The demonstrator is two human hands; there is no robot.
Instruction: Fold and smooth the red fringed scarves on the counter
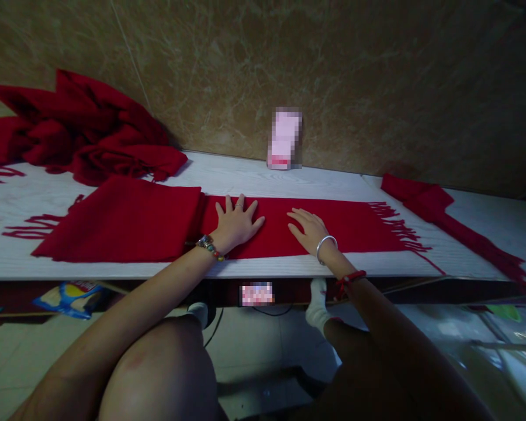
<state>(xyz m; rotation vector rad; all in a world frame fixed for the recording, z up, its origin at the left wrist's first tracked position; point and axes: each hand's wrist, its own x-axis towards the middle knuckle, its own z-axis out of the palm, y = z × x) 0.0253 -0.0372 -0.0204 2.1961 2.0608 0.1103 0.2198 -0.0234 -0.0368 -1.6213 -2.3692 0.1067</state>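
Observation:
A red fringed scarf (263,225) lies lengthwise on the white wood-grain table. Its left part is doubled over in a thicker layer, and tassels show at both ends. My left hand (236,222) rests flat on the scarf near the edge of that folded layer, fingers spread. Further right, my right hand (309,231) lies on the single-looking stretch of cloth, palm down with fingers stretched out. Neither hand grips anything.
A crumpled heap of red cloth (92,128) lies at the back left. Another red scarf (438,213) lies at the right, its fringe over the front edge. A blurred pink object (284,138) leans against the marbled wall. Below the tabletop sits a blue snack bag (72,298).

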